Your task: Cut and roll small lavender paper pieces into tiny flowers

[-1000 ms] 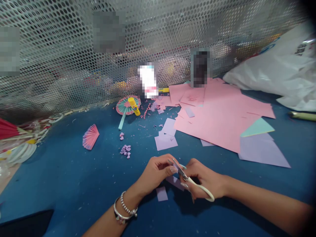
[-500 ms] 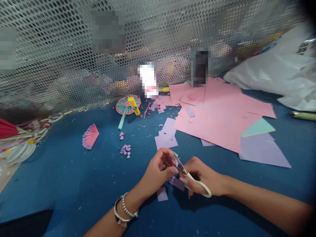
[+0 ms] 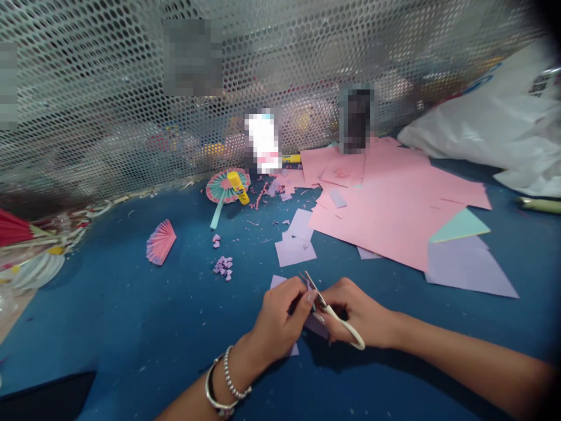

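Observation:
My right hand (image 3: pixel 357 316) grips small white-handled scissors (image 3: pixel 329 310), blades pointing up and left. My left hand (image 3: pixel 280 318), with bracelets at the wrist, pinches a small lilac paper piece (image 3: pixel 314 323) right at the blades. Both hands hover low over the blue table (image 3: pixel 131 327). A lilac scrap (image 3: pixel 277 281) shows just behind my left fingers. A little heap of lilac cuttings (image 3: pixel 223 267) lies ahead to the left.
Pink sheets (image 3: pixel 394 204) with lilac (image 3: pixel 468 269) and mint triangles spread at right. Lilac squares (image 3: pixel 294 250), a yellow glue stick (image 3: pixel 238 187) on a round paper fan, a pink folded fan (image 3: pixel 160 241), a white plastic bag (image 3: pixel 491 128) and a perforated metal screen (image 3: pixel 109 117) surround.
My left hand turned and slid forward over the scrap on the table, re-gripping the lilac piece. The scissors shifted slightly left and lower with my right hand.

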A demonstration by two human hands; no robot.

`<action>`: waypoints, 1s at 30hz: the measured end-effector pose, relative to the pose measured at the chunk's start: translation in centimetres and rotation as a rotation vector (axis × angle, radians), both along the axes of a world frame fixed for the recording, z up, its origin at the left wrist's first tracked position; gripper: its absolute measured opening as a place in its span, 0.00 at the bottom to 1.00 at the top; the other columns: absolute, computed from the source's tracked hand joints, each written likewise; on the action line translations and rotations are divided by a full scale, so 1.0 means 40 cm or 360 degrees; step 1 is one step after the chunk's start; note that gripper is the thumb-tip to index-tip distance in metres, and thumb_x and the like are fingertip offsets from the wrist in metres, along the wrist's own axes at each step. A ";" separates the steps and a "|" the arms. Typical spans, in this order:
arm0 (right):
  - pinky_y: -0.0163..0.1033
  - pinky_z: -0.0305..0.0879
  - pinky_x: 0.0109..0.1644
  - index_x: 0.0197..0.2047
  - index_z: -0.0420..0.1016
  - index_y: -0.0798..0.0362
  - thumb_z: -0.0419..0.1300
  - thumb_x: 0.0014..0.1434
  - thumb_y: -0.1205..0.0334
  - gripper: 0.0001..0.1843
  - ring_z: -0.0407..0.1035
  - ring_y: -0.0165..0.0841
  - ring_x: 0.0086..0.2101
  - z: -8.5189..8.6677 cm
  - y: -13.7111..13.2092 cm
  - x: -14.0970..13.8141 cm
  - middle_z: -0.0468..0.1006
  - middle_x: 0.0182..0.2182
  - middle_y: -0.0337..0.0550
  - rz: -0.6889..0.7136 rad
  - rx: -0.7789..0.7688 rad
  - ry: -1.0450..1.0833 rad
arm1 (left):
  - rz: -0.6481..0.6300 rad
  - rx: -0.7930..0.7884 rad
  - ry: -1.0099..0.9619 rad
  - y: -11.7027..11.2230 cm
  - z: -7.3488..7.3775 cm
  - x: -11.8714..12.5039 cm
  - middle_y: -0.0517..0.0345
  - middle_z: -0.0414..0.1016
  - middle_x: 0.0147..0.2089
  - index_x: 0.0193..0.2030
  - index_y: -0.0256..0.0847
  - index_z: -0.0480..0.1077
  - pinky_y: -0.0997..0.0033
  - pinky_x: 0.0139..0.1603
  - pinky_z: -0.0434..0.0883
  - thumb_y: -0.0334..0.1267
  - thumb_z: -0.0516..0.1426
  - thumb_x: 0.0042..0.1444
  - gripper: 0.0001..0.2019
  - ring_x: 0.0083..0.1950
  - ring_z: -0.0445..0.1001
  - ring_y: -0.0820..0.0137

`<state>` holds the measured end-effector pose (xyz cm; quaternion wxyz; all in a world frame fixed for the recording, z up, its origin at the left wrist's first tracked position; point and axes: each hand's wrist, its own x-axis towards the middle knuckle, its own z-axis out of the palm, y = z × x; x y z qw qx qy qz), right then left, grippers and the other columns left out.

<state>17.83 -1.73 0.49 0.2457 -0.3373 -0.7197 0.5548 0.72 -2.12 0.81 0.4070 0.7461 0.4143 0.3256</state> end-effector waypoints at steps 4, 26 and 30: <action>0.27 0.45 0.18 0.17 0.59 0.56 0.52 0.46 0.73 0.09 0.47 0.20 0.16 -0.003 0.001 0.001 0.59 0.13 0.31 0.0035 0.0088 0.0011 | -0.0001 0.0180 0.0025 -0.003 0.002 0.000 0.61 0.61 0.25 0.26 0.39 0.60 0.75 0.29 0.58 0.33 0.47 0.61 0.11 0.27 0.61 0.74; 0.26 0.50 0.18 0.18 0.60 0.56 0.52 0.49 0.73 0.10 0.58 0.21 0.15 -0.014 -0.004 0.008 0.69 0.15 0.35 0.0105 -0.0008 -0.0005 | 0.0117 -0.0130 -0.0071 -0.012 0.010 0.004 0.62 0.58 0.24 0.25 0.39 0.57 0.75 0.27 0.56 0.37 0.44 0.64 0.16 0.26 0.58 0.75; 0.25 0.50 0.17 0.18 0.59 0.56 0.52 0.50 0.72 0.11 0.60 0.22 0.15 -0.015 -0.004 0.008 0.69 0.15 0.36 0.0103 -0.0024 -0.0006 | 0.0162 -0.0153 -0.0083 -0.011 0.010 0.004 0.63 0.56 0.23 0.24 0.39 0.56 0.75 0.26 0.55 0.39 0.43 0.64 0.17 0.25 0.57 0.75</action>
